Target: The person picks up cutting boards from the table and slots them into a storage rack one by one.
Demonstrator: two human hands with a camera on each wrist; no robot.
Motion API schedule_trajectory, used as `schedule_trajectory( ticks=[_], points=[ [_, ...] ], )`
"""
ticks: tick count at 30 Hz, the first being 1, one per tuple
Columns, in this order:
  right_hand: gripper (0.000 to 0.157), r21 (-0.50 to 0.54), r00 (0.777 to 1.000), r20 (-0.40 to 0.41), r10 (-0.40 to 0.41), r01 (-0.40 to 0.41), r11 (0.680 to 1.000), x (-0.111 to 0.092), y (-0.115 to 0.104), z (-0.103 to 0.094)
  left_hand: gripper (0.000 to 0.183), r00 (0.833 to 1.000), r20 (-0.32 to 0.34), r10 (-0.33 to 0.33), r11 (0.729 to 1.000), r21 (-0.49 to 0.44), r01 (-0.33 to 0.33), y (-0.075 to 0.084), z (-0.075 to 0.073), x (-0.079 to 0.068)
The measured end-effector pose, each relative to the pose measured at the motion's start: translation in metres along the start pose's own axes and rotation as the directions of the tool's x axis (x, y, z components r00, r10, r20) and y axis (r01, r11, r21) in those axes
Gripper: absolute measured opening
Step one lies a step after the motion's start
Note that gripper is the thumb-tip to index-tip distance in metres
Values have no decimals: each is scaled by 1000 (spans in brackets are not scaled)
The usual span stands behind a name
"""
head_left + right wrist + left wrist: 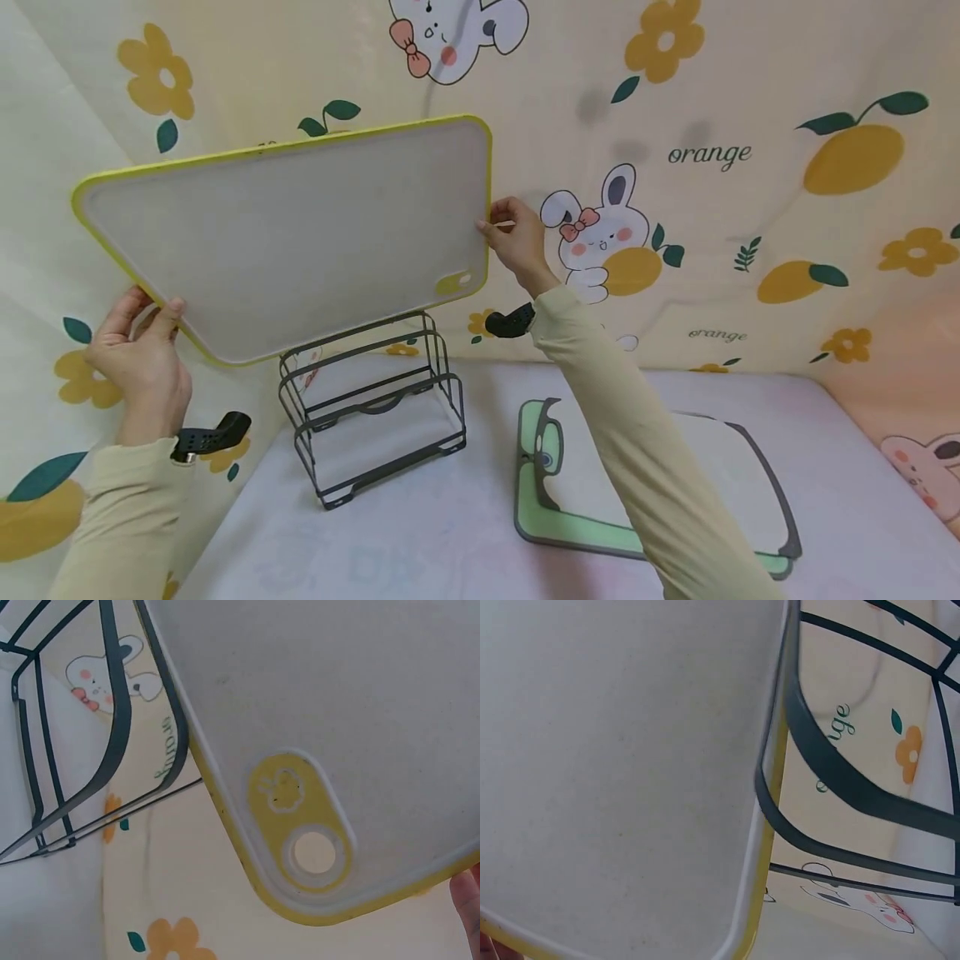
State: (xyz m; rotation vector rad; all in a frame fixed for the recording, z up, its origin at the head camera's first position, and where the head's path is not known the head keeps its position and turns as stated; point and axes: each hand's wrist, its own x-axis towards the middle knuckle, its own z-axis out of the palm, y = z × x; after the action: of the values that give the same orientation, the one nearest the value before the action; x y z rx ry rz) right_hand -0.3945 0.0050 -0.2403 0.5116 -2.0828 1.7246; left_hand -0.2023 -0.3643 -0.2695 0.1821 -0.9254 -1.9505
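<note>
A white cutting board [300, 233] with a yellow rim is held up in both hands, tilted so its left end hangs lower. The left hand [142, 354] pinches its lower left edge, thumb on the near face. On the right edge, the right hand [517, 237] grips with thumb and fingers. Near the board's lower right corner is a yellow patch [285, 787] with a round hole. Directly below stands a black wire rack [375, 408] with several upright hoops; in both wrist views the board's lower edge overlaps the rack's top bars.
On the white table [420, 550], right of the rack, lies a green and white cutting board [570, 525] with dark grey edging, partly hidden behind the right forearm. A printed cloth [750, 208] with rabbits, flowers and oranges hangs behind the table and at its sides.
</note>
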Motion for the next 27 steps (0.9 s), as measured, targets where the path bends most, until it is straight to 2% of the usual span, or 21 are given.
schedule_trajectory(
  ticks=[6,9,14,20,27],
  points=[
    [18,8,1000,-7,-12,12,1000,-2,11,6,48,1000,-27,-13,1000,-17,13,-8,-6,2],
    [18,-4,1000,-5,11,-11,1000,-4,17,8,47,998,-53,-30,999,-43,28,-12,-9,3],
    [20,-24,999,7,50,-49,998,-8,26,11,47,996,-75,-38,999,-10,37,-20,-15,4],
    [21,-38,997,36,69,-68,997,-11,37,14,45,997,-69,-41,999,18,43,-28,-24,2],
    [21,28,988,47,144,-145,989,-17,49,19,45,996,-77,-49,996,67,54,-37,-36,-5]
  ],
)
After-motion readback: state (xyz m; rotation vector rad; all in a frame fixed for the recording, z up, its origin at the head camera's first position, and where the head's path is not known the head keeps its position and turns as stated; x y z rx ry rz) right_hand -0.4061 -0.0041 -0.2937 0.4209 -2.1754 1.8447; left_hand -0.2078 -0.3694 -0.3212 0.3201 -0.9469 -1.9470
